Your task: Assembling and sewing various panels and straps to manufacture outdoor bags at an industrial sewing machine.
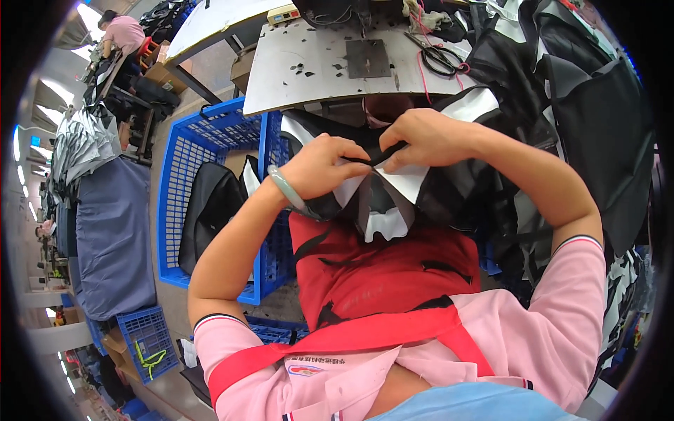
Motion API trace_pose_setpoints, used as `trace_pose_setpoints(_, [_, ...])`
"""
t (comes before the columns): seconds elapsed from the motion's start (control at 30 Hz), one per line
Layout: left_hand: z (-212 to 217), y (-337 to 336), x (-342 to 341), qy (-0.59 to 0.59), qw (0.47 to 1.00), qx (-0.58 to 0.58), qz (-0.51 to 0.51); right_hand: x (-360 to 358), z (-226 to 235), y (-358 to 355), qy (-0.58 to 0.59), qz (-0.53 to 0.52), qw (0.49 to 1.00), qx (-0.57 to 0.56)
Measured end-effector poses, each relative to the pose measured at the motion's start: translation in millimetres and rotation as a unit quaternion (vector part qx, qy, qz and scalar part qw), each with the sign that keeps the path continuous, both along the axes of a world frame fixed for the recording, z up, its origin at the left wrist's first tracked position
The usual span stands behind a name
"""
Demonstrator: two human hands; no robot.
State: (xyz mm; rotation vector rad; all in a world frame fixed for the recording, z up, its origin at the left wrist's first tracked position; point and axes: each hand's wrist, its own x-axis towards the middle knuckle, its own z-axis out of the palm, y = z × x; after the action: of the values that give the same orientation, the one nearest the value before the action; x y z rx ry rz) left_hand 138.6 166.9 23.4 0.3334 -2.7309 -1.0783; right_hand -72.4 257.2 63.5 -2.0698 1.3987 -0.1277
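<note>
Between my hands, above my lap, is a piece of black fabric with a white underside (pixel 385 223), its lower part hanging in folds. My left hand (pixel 324 168), with a pale bangle (pixel 284 188) on the wrist, pinches the dark edge between thumb and fingers. Close beside it, my right hand (pixel 427 138) grips the same edge with bent fingers. The two sets of fingertips almost meet. Beneath the cloth lies my red apron (pixel 386 281). Just beyond is a white sewing table (pixel 302 88) carrying a dark sewing machine (pixel 330 15).
Black-handled scissors (pixel 441 62) and pink cord lie at the table's right, near heaped black fabric (pixel 590 98). Dark scraps dot the tabletop. To my left stands a blue plastic crate (pixel 268 147) holding black cloth (pixel 209 210). Another person (pixel 123 34) works at the far left.
</note>
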Motion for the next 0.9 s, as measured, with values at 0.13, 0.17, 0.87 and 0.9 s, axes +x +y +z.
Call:
trace_pose_setpoints(0.13, [11.5,-18.7,-11.0,0.044,0.996,0.062,0.039,-17.3,7.8,-2.6,-0.083,-0.094,0.984,-0.128])
trace_pose_setpoints(0.17, [19.0,-24.7,-18.5,0.065,0.990,0.102,0.075,-24.9,11.9,-10.2,-0.105,-0.117,0.980,-0.123])
trace_pose_setpoints(0.87, [-4.3,-142.2,-125.2,0.108,0.949,0.091,0.282,-113.0,-32.6,-139.5,-0.201,-0.243,0.942,-0.118])
trace_pose_setpoints(0.9, [-5.6,-144.5,-127.3,0.108,0.949,0.092,0.282,-114.6,-33.0,-141.1,-0.201,-0.244,0.942,-0.117])
